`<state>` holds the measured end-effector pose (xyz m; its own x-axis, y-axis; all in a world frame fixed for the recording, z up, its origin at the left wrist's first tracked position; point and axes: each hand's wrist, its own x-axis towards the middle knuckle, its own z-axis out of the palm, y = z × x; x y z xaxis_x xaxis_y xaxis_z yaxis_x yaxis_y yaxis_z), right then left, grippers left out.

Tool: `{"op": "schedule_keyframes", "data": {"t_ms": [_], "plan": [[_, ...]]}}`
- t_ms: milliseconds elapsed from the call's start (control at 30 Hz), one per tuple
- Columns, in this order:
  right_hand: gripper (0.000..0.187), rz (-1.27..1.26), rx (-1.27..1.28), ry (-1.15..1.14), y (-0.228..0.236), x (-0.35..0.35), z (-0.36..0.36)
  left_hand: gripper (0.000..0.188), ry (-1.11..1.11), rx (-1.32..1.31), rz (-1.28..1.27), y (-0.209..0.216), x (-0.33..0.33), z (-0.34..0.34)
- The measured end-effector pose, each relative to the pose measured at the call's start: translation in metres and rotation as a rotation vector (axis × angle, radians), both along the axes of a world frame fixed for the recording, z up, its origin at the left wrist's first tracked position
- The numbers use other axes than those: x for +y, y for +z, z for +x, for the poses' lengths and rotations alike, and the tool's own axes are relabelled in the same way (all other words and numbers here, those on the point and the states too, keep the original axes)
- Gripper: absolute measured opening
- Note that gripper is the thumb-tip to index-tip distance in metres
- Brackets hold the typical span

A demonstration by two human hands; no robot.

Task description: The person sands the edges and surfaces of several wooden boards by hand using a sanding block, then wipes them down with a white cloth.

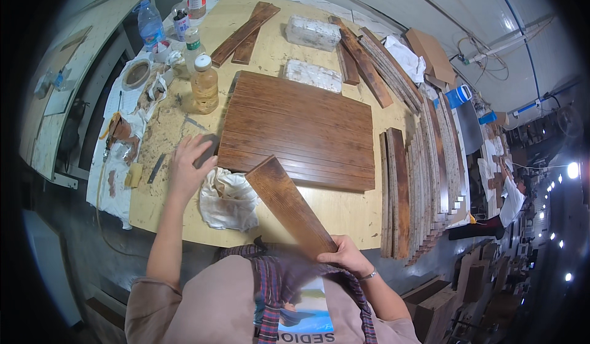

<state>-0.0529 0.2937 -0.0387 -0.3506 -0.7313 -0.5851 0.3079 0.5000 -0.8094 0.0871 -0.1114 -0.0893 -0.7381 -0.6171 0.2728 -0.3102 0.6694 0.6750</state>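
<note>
My right hand grips the lower end of a brown-stained wooden board, which slants up and left in front of me. The board's far end comes up to the near edge of a stack of brown wooden boards laid side by side like a panel. A dark grey block is between the fingers and thumb of my left hand, beside the panel's left edge. Under that hand's right side lies a crumpled, stained white cloth.
A bottle of yellowish liquid stands left of the panel, with more bottles behind. On the right are stacked board strips. Two wrapped white blocks and crossed boards lie at the back. Another person is far right.
</note>
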Motion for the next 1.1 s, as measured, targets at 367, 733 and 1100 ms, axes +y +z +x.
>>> {"op": "schedule_keyframes", "data": {"t_ms": [367,733,1100], "plan": [[0.027,0.140,0.072,0.157,0.009,-0.006,-0.014,0.018,-0.447,0.078,0.887,0.055,0.072,-0.014],[0.071,0.263,1.011,0.404,0.006,-0.054,-0.034,0.011,-0.191,0.185,1.117,0.034,0.086,0.009],[0.069,-0.023,1.216,0.336,-0.011,-0.112,-0.004,0.035,-0.248,0.198,1.391,0.037,0.107,0.018]]}}
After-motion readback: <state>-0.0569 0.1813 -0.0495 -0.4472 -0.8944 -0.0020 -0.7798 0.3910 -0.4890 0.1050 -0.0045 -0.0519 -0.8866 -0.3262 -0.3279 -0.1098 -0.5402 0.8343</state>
